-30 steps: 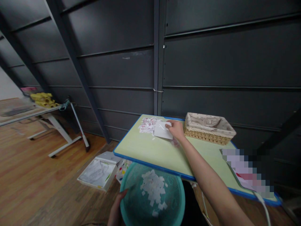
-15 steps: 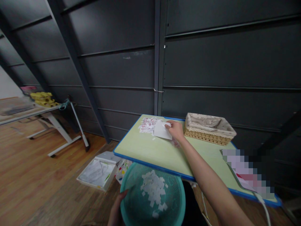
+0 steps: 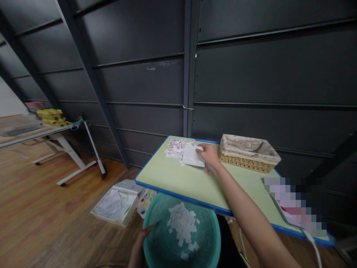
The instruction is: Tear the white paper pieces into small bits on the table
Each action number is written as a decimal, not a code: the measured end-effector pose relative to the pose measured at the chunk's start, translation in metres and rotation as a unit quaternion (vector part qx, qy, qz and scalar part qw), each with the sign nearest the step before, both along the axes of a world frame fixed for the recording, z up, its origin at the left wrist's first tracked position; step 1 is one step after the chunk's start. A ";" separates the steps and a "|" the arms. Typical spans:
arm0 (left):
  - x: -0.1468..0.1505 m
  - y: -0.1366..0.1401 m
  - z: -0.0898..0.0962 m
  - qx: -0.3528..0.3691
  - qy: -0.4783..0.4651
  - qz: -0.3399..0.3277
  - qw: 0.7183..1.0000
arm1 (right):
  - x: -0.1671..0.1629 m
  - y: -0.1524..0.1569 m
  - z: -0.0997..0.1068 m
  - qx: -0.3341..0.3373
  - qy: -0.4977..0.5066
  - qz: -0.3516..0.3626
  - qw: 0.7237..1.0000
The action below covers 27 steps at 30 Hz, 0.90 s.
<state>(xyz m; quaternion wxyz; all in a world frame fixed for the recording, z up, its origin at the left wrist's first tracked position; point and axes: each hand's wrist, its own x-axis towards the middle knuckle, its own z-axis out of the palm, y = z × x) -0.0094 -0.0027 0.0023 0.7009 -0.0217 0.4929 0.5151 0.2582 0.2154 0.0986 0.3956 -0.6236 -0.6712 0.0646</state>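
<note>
My right hand [image 3: 208, 153] is closed on the edge of a white card [image 3: 193, 155], held low over the table beside a heap of small paper pieces [image 3: 176, 148], some with red print. A pinkish item [image 3: 209, 169] shows partly under my wrist; its kind I cannot make out. Below the table's front edge, my left hand [image 3: 142, 238] grips the rim of a green plastic basket [image 3: 217, 238], thumb inside. Small white paper squares [image 3: 182, 223] lie in that basket.
The pale green table [image 3: 167, 176] has a blue edge. A wicker basket [image 3: 248, 162] with a cloth lining stands at its back right; a partly blurred flat object [image 3: 290, 204] lies at the right. On the floor sits an open white box [image 3: 114, 204].
The white card has tilted slightly and shifted a little in my right hand. My left hand and the green basket are nearly still.
</note>
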 end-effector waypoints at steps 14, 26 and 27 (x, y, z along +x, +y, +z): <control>-0.002 -0.001 -0.008 -0.022 0.016 -0.013 1.000 | 0.007 -0.004 0.010 -0.001 0.006 0.010 1.000; -0.004 -0.002 -0.008 -0.003 -0.020 -0.023 1.000 | 0.005 -0.005 0.011 -0.011 -0.011 0.009 1.000; -0.003 -0.003 -0.007 0.006 -0.029 -0.025 0.999 | 0.005 -0.006 0.012 -0.012 -0.021 0.002 1.000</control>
